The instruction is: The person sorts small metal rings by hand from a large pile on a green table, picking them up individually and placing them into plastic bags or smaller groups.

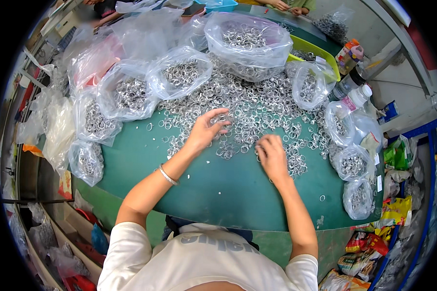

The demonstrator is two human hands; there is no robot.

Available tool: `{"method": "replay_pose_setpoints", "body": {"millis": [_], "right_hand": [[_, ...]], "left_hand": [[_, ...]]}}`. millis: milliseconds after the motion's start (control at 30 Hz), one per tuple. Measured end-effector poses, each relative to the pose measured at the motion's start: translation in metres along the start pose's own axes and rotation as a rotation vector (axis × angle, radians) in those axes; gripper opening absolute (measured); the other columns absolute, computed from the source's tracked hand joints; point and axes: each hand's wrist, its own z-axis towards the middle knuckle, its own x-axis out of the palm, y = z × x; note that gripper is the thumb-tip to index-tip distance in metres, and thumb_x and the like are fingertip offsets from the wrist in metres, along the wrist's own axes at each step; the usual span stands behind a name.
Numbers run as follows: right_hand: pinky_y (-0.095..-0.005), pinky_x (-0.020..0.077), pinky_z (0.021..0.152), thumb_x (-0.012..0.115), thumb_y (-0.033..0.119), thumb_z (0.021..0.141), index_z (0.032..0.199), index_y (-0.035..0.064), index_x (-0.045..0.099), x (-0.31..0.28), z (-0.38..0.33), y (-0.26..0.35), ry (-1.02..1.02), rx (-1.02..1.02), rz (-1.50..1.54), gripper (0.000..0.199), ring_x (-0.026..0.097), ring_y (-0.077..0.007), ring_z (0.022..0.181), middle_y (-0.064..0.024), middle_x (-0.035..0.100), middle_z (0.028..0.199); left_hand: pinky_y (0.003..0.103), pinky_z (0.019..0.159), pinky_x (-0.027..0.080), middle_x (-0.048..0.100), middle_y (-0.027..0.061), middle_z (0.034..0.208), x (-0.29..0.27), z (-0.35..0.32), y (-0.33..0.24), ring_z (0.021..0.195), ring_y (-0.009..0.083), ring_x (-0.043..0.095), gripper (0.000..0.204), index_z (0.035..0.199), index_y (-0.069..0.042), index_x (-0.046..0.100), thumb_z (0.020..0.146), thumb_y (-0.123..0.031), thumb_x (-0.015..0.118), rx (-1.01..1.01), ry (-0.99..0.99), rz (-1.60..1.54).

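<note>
A wide heap of small silver metal rings [243, 97] is spread over the green tabletop [199, 194]. My left hand [208, 130], with a bangle [168, 175] on its wrist, hovers at the heap's near edge; its fingers are apart and I see nothing between them. A small cluster of rings [226, 149] lies between my two hands. My right hand [273, 153] is over the rings to the right, its fingers curled in toward the thumb and slightly blurred. Whether a ring is in those fingers is hidden.
Clear plastic bags of rings ring the heap: a large one [247, 53] behind, others at left [126, 94] and right [350, 165]. Bottles [357, 97] and a yellow-green bin [320, 51] stand far right. Another person's hands [281, 6] work at the far table.
</note>
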Motion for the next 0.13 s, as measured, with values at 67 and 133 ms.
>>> {"method": "replay_pose_setpoints", "body": {"millis": [67, 133], "right_hand": [[-0.0398, 0.0478, 0.077, 0.066, 0.0, 0.076, 0.09, 0.0019, 0.06, -0.008, -0.004, -0.007, -0.086, 0.071, -0.008, 0.015, 0.055, -0.0321, 0.091, -0.0137, 0.057, 0.099], [-0.0396, 0.0475, 0.078, 0.066, 0.0, 0.077, 0.09, 0.0026, 0.06, -0.014, -0.008, -0.017, -0.123, 0.161, -0.007, 0.014, 0.056, -0.0307, 0.092, -0.0148, 0.057, 0.099]], "left_hand": [[0.03, 0.085, 0.054, 0.052, 0.0113, 0.128, -0.003, 0.0, 0.001, 0.112, 0.0192, 0.055, 0.04, 0.129, 0.0, 0.048, 0.09, 0.006, 0.048, 0.047, 0.012, 0.029], [0.032, 0.088, 0.053, 0.049, 0.0111, 0.133, -0.005, 0.001, -0.002, 0.124, 0.0215, 0.047, 0.045, 0.13, -0.001, 0.048, 0.087, 0.011, 0.044, 0.071, 0.04, 0.038]]}}
